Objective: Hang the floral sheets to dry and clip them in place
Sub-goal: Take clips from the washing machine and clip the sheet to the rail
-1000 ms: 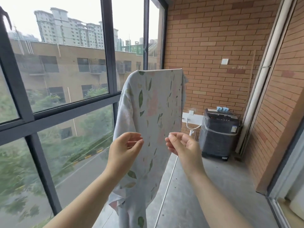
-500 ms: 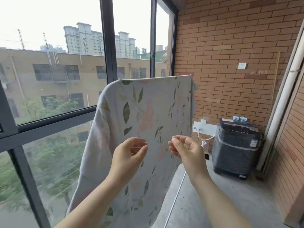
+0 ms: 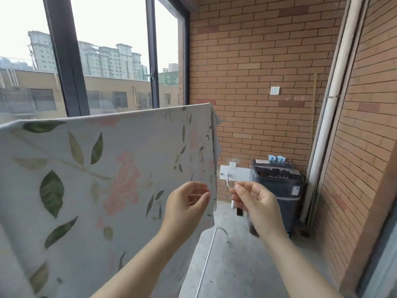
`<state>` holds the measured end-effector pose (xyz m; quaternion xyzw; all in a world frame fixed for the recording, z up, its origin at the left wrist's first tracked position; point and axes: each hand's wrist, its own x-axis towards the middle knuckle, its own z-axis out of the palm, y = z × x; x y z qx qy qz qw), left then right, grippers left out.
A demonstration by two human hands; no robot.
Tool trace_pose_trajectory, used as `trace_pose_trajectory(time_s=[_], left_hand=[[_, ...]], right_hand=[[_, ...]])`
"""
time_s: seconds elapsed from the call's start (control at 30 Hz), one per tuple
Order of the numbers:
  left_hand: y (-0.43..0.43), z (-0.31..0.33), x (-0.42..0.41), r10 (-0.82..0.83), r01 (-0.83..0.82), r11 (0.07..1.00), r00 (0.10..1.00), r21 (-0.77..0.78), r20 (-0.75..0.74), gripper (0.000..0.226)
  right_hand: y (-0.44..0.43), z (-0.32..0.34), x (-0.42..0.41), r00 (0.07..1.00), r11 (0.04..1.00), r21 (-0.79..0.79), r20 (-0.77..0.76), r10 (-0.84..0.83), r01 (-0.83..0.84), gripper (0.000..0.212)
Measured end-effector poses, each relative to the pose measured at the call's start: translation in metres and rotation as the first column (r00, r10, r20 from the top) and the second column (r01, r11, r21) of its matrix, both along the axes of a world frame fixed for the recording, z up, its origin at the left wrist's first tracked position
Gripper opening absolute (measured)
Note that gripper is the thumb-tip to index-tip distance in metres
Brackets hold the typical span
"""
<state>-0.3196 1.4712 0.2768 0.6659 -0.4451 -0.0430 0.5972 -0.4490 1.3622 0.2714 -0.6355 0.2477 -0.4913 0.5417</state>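
Left hand (image 3: 187, 203) hovered loosely curled and empty before the right edge of the floral sheet (image 3: 107, 168); right hand (image 3: 255, 203) had its fingertips drawn together, on what I could not tell. That sheet hung draped at left, spread flat, presumably for airing, no clip visible.

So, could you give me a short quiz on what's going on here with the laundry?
1. True or false: clips show on the top edge of the floral sheet.
2. What stands by the brick wall? A washing machine; B bicycle; C ladder.
3. Fill in: the ____ hand is seen against the sheet; the other is seen against the machine.
Key: 1 false, no clips show there. 2 A. 3 left: the left hand, not the right hand.
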Motion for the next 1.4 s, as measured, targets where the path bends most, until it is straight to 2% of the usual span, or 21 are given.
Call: trace_pose_trajectory(time_s=[0.17,0.57,0.77,1.0,1.23,1.4], left_hand=[[-0.113,-0.011,-0.017,-0.061,0.062,0.998,0.998,0.006,-0.014,0.012],[-0.366,-0.026,-0.046,-0.123,0.126,0.991,0.990,0.039,-0.069,0.010],[-0.495,-0.045,-0.025,-0.180,0.185,0.982,0.979,0.041,-0.098,0.013],[-0.655,-0.054,0.027,-0.238,0.247,0.967,0.961,0.059,-0.138,0.011],[-0.816,-0.068,0.047,-0.306,0.323,0.940,0.940,0.111,-0.150,0.012],[-0.929,-0.080,0.054,-0.286,0.306,0.944,0.945,0.125,-0.156,0.011]], right_hand=[[-0.112,-0.009,-0.023,0.998,0.998,-0.013,0.003,-0.069,0.069,0.009],[-0.354,-0.022,-0.068,0.996,0.995,0.052,-0.004,-0.088,0.088,0.011],[-0.479,-0.038,-0.053,0.991,0.987,0.084,-0.017,-0.135,0.136,0.008],[-0.633,-0.040,-0.011,0.969,0.971,0.068,-0.112,-0.219,0.227,0.008],[-0.779,-0.051,0.002,0.952,0.951,0.081,-0.103,-0.288,0.297,0.009],[-0.894,-0.070,0.002,0.944,0.939,0.110,-0.096,-0.316,0.326,0.010]])
